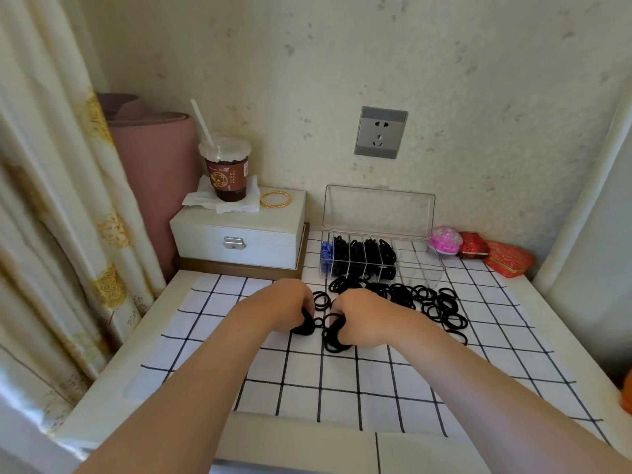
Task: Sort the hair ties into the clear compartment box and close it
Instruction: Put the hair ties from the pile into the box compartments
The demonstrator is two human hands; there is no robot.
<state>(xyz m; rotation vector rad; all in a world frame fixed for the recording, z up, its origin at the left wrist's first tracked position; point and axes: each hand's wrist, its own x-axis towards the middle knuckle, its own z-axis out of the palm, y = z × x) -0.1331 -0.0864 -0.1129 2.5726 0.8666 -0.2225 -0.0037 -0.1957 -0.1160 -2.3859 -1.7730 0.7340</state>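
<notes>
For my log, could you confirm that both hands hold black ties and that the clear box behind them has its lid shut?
Not quite: the head view shows the box with its lid standing open and upright. The rest is right: the left hand and right hand both hold black ties, and the box is behind them.

- Left forearm (191, 371): bare from the wrist to the frame's lower edge.
- Right forearm (478, 381): likewise bare along its whole visible length.
- Left hand (285, 302) and right hand (364, 314): backs and wrists bare, seemingly ungloved; the fingers are mostly hidden from view.
</notes>
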